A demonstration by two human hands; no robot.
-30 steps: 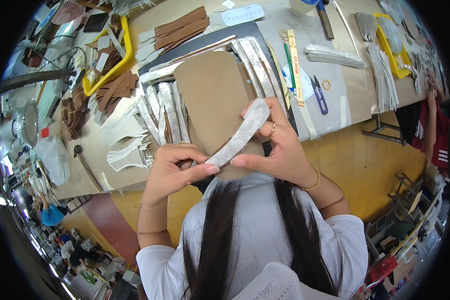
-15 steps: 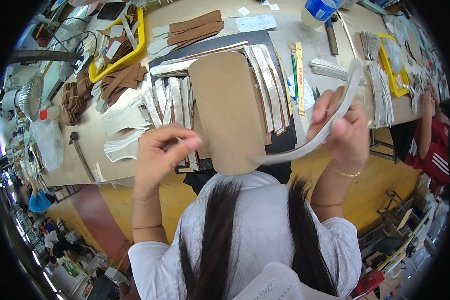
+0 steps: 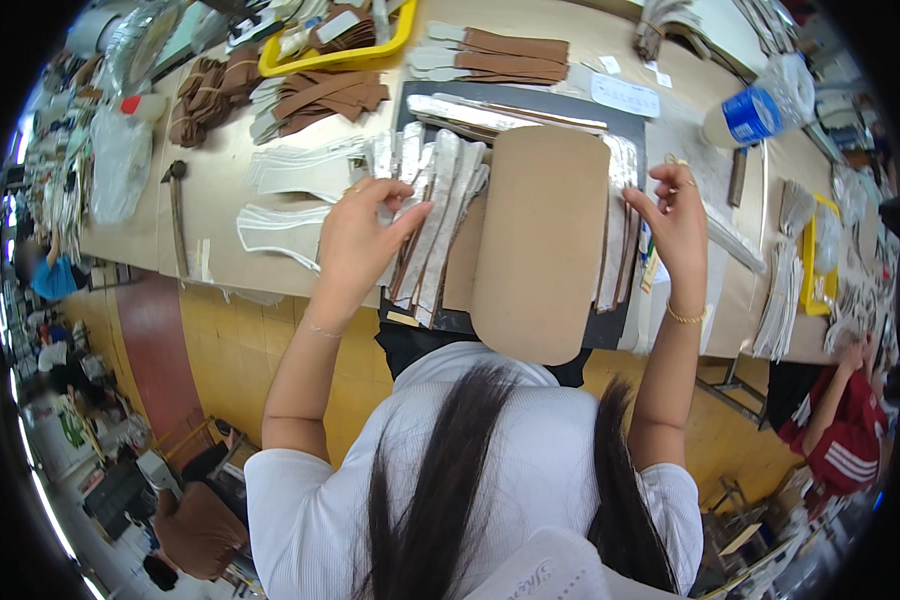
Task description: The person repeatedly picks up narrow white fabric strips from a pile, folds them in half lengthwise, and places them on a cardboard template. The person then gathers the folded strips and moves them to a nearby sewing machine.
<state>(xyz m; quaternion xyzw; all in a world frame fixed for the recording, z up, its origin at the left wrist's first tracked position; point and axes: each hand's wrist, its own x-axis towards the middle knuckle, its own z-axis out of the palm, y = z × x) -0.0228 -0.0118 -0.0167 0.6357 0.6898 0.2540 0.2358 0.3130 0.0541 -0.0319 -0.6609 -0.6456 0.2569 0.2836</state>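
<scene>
A tan board with rounded ends (image 3: pixel 542 245) lies in front of me on a black mat (image 3: pixel 635 125), its near end reaching past the table edge. To its left are several silvery-white strips with brown edges (image 3: pixel 438 225). My left hand (image 3: pixel 365 225) is over these strips, thumb and forefinger apart, with nothing visible between them. On the board's right side stand more such strips (image 3: pixel 618 215). My right hand (image 3: pixel 678 220) hovers just beside them, fingers loosely bent and apart, holding nothing I can see.
Brown strip bundles (image 3: pixel 515 55) and white cut pieces (image 3: pixel 290 225) lie around the mat. A hammer (image 3: pixel 177 215) is at left, a yellow tray (image 3: pixel 400 35) at the back, a bottle (image 3: pixel 745 115) back right. At far right is a person in a red shirt (image 3: pixel 840 430).
The long white strip has left my right hand, which is now empty beside the right-hand strips. My left hand now reaches over the left-hand strips. The view has shifted.
</scene>
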